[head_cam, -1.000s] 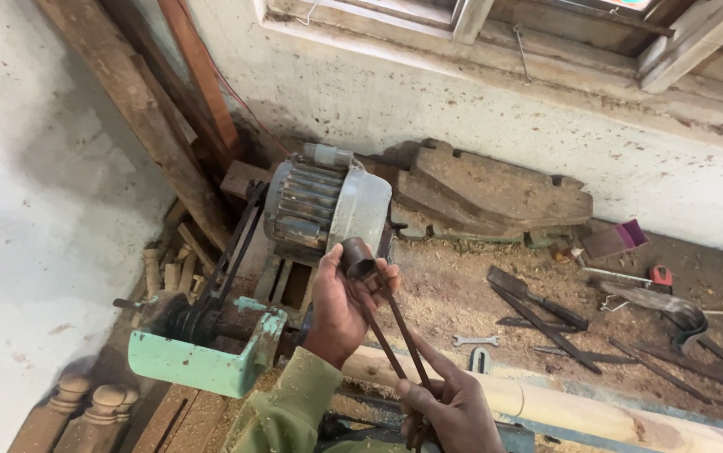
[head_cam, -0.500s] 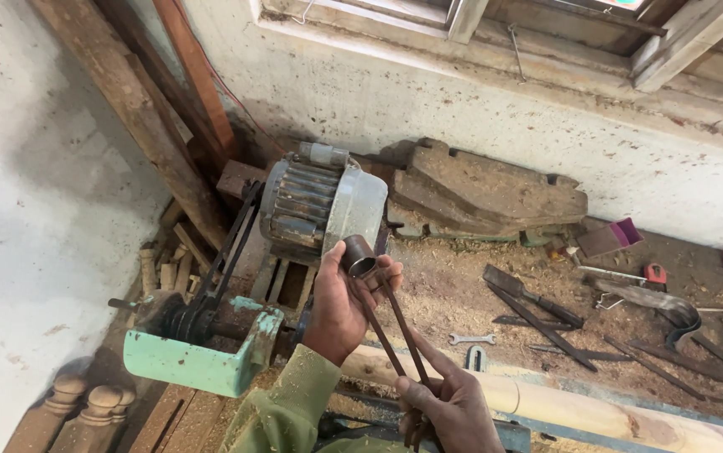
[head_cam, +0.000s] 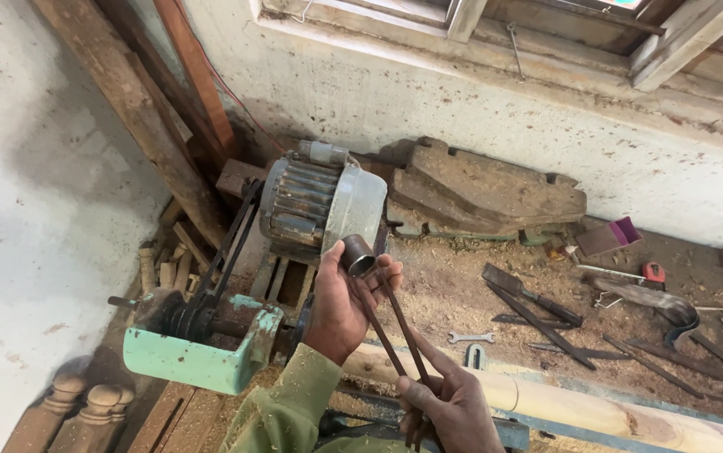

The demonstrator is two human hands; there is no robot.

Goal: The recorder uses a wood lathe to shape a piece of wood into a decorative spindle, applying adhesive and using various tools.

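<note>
At frame centre, left hand (head_cam: 340,306) fingers clamp the metal ring (head_cam: 359,255); right hand (head_cam: 454,408) fingers grip the tongs (head_cam: 395,335) at bottom

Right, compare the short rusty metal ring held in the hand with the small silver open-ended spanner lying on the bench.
The short rusty metal ring is brown and tube-shaped; the small silver spanner is bright, flat and slim. The ring is held up at the left hand's fingertips, against the long-armed tongs the right hand grips; the spanner lies untouched in sawdust. Both are small metal pieces.
</note>
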